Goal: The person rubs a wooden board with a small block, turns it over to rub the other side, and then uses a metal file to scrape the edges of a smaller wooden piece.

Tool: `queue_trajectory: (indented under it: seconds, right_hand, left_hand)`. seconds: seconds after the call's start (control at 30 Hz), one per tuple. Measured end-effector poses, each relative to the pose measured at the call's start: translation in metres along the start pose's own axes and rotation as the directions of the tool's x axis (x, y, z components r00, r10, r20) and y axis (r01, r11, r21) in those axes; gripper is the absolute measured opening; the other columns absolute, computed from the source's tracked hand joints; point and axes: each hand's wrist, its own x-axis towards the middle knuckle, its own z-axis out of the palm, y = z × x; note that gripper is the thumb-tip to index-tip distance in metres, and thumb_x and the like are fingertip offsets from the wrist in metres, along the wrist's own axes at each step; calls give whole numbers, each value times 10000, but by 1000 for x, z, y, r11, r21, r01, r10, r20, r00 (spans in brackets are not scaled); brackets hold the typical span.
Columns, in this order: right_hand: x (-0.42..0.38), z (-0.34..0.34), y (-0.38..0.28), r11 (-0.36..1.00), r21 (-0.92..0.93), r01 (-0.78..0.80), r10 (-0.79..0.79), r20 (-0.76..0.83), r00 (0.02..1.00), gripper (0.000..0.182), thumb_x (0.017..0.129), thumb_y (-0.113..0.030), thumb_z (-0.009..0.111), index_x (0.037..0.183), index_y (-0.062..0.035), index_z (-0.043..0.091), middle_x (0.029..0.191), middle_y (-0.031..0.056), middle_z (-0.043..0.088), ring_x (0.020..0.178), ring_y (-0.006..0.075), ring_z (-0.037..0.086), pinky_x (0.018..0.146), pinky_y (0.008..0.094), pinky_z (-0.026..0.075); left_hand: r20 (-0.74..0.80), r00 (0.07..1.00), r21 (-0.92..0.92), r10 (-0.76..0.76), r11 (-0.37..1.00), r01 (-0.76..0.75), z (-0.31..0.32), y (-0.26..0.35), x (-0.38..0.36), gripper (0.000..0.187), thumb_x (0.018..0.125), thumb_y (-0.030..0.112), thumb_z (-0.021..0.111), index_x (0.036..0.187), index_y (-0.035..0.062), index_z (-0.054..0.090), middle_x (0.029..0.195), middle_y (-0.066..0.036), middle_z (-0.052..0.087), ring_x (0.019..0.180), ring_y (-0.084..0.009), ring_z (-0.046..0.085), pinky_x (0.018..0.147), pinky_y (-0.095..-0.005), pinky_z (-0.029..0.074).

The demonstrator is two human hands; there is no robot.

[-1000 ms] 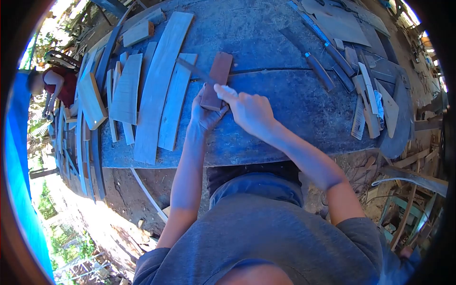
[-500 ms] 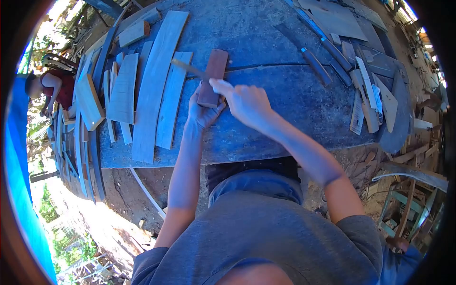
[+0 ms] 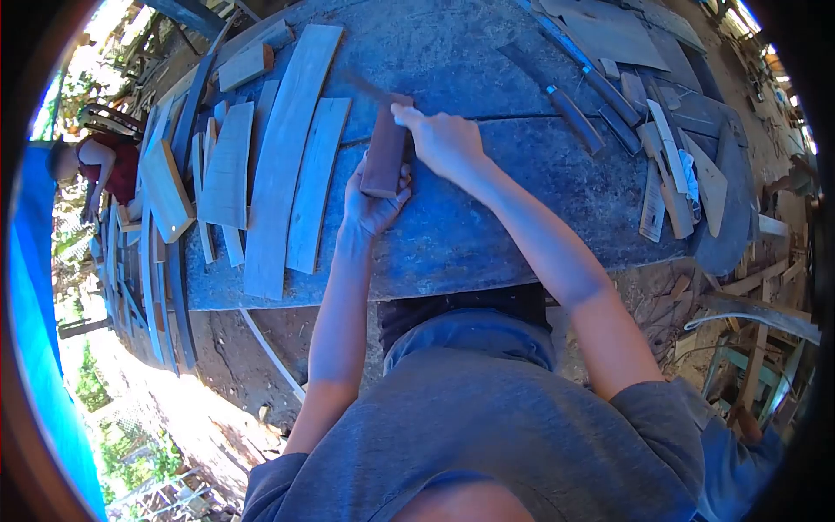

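Note:
A reddish-brown wooden block point(image 3: 384, 161) lies tilted in my left hand point(image 3: 370, 207), whose fingers wrap round its near end from below. My right hand point(image 3: 445, 146) is closed above the block's far end. From that fist a long thin tool, seemingly a file point(image 3: 364, 87), points up and left across the block, smeared by motion. Its handle is hidden inside the fist. Both hands are above the dark, worn workbench point(image 3: 487, 217).
Flat boards point(image 3: 291, 157) and wooden offcuts cover the bench's left side. Several dark-handled blades point(image 3: 576, 120) lie at the right, beside scrap pieces point(image 3: 671, 174). Another person in a red top point(image 3: 111, 165) sits at the far left. A blue sheet point(image 3: 35, 304) hangs at the left edge.
My right hand has moved up and slightly left along the block, carrying the file forward. My left hand still grips the block, which has shifted only slightly.

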Motion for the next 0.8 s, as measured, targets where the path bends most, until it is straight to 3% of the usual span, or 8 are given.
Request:
queue_trajectory:
  seconds: [0.2,0.27,0.33,0.37,0.4,0.47,0.7,0.8]
  right_hand:
    - [-35,6,-5,993,101,62,-57,-54,997,428,949,-158,486,1363,-236,565,987,162,730,786,341,726,668,466,578]
    - [-79,-7,-23,982,136,127,-120,-60,991,434,950,-156,490,1372,-231,557,991,172,726,771,344,723,647,470,577]
    - [-97,-21,-30,989,41,139,-144,198,970,460,944,-149,505,1399,-214,532,969,186,722,728,347,716,603,475,569]
    - [-88,2,-16,961,136,240,-225,-113,968,475,938,-152,522,1411,-200,525,924,194,718,688,355,708,575,467,562]
    - [-69,5,-7,963,137,234,-219,-115,969,475,938,-152,522,1411,-200,525,924,194,718,688,355,708,575,467,562]
    - [-30,6,4,995,104,6,-3,-31,1000,492,946,-139,523,1429,-232,508,891,184,716,726,368,709,610,484,571]
    - [-95,-1,-25,978,131,163,-144,-145,979,502,922,-117,503,1415,-208,525,865,193,714,670,352,707,572,451,563]
    - [-100,-12,-26,991,58,120,-126,122,985,505,923,-119,499,1418,-214,521,840,192,713,674,348,707,585,459,563]
  left_hand:
    - [44,999,-21,3,1000,-2,6,-1,1,497,1061,411,298,1282,14,499,976,-222,625,793,-282,654,677,-421,585]
    - [-354,928,22,121,992,-121,20,-3,-2,494,1060,405,297,1282,12,496,985,-224,631,814,-295,666,633,-416,589]
    - [-114,987,147,112,985,-95,-4,0,-1,498,1062,402,286,1283,5,491,1007,-214,638,848,-301,676,596,-402,589]
    - [-65,997,97,48,994,-42,-10,4,0,501,1063,399,279,1281,1,491,1008,-216,637,844,-298,673,584,-389,586]
    - [-9,1000,50,-12,999,13,-12,5,0,504,1064,396,272,1278,-4,491,1009,-218,635,839,-296,671,572,-377,583]
    - [-22,1000,102,-20,995,23,0,5,2,508,1064,392,270,1265,-13,500,973,-222,630,796,-288,660,539,-366,573]
    - [-128,987,148,95,986,-76,-1,1,1,498,1065,376,267,1306,-18,452,963,-224,610,818,-304,651,561,-371,578]
    - [-231,966,188,115,980,-72,13,-3,-4,504,1066,381,262,1282,-26,465,949,-235,618,780,-304,657,542,-384,578]
